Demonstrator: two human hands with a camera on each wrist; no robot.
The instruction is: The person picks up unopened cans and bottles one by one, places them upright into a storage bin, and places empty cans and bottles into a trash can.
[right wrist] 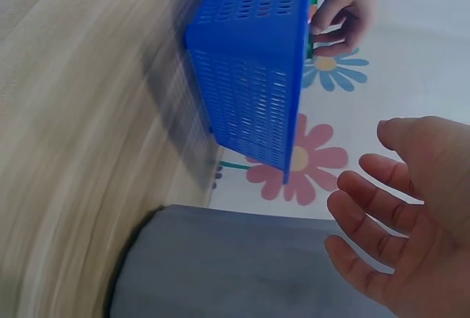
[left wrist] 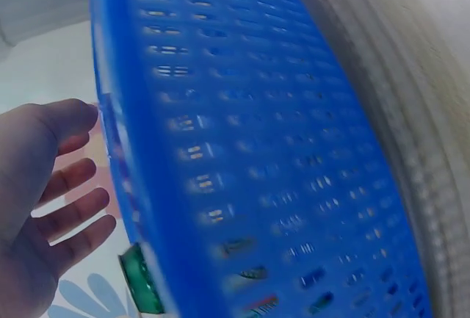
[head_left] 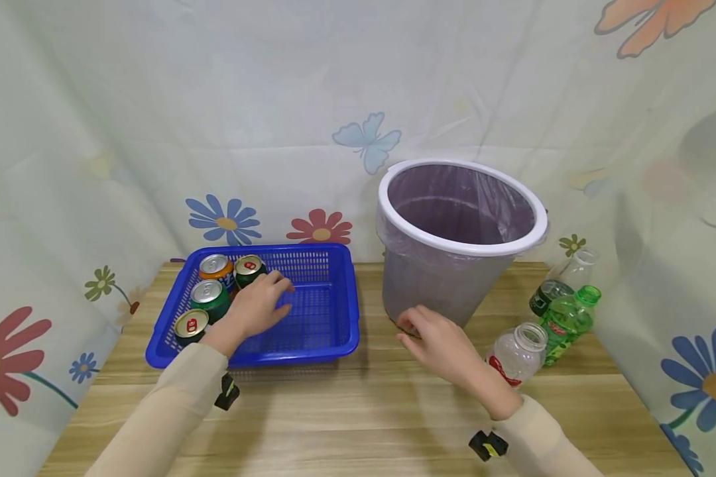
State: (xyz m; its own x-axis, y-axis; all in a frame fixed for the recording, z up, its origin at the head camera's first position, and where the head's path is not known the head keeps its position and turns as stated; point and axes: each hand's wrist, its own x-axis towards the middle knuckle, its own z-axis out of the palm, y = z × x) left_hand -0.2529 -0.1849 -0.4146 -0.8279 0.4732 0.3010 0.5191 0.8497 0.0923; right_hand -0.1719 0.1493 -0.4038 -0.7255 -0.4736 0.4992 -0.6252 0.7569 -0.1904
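Observation:
My left hand (head_left: 256, 308) hovers over the blue plastic basket (head_left: 310, 354), its loosely bent fingers holding nothing. In the basket's left part stand several drink cans, among them an orange can (head_left: 215, 266), a green can (head_left: 210, 298) and a dark can with a gold top (head_left: 191, 324). Another gold-topped can (head_left: 249, 266) is partly behind the left hand. My right hand (head_left: 441, 344) is in the air in front of the grey trash bin (head_left: 429, 285), fingers relaxed and nothing in them. In the left wrist view, the left hand (left wrist: 59, 193) is beside the basket's rim.
Right of the bin stand a clear bottle with a red label (head_left: 516, 354), a green bottle (head_left: 569, 318) and a clear bottle with a dark label (head_left: 563, 281). The bin has a white rim and a plastic liner. A flowered curtain (head_left: 274, 99) borders the wooden table (head_left: 334, 424).

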